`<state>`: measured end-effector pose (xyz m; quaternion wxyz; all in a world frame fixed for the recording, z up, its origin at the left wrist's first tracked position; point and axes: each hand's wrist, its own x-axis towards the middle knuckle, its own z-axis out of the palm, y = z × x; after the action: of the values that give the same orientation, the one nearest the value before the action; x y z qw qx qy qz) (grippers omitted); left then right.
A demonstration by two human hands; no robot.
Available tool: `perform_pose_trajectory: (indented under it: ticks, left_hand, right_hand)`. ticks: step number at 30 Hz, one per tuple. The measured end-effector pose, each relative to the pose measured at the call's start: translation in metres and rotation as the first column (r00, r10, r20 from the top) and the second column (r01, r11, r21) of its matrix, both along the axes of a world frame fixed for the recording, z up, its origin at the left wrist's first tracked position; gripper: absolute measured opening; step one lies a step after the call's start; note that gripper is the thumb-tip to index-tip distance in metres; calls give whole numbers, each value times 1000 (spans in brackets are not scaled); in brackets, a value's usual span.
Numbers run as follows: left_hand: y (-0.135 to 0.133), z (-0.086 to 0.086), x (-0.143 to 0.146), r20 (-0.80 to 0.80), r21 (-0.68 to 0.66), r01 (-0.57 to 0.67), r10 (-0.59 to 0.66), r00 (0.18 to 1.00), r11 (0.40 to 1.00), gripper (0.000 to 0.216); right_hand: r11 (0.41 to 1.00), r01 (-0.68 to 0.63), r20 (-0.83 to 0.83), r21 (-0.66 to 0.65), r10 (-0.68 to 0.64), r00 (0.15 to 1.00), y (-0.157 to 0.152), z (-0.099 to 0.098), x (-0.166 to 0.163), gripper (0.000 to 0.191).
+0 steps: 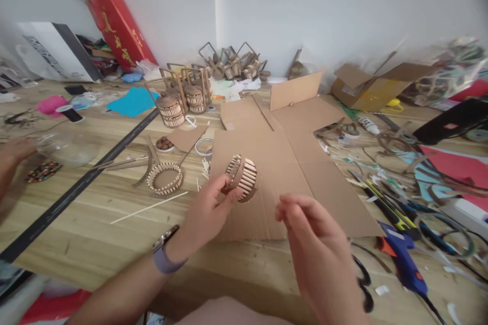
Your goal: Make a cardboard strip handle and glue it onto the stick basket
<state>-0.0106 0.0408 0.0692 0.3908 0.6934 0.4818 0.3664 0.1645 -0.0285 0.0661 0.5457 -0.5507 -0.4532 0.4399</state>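
Between the thumb and fingers of my left hand (208, 213) is a small round basket (246, 179) made of brown cardboard strips and pale sticks. It is tilted, held just above the flat cardboard sheet (263, 218). My right hand (316, 249) hovers to the right of the basket, apart from it, with thumb and fingertips pressed together. Whatever those fingertips may hold is too small or hidden to make out. Left of my left hand lies a similar stick-walled ring with a cardboard base (165, 179), and a thin pale stick (148, 207) rests in front of it.
Finished handled baskets (171, 109) stand at the back. On the right lie a blue glue gun (406, 259), a yellow-black cutter (394, 213), black scissor handles (364, 284) and scattered strips. Another person's hand (17, 155) is at the far left beside a clear plastic container (68, 147).
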Motion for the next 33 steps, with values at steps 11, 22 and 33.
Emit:
perform_pose_trajectory:
  ticks: [11, 22, 33]
  left_hand:
    - [-27, -17, 16, 149, -10, 89, -87, 985, 996, 21]
    - [-33, -28, 20, 159, 82, -46, 32, 987, 996, 18]
    - [-28, -22, 21, 103, 158, -35, 18, 994, 987, 10]
  right_hand:
    - [999, 5, -273, -54, -20, 962, 20, -26, -17, 26]
    - [995, -72, -255, -75, 51, 966, 16, -27, -19, 27]
    - [989, -133, 16, -72, 134, 991, 20, -15, 1, 29]
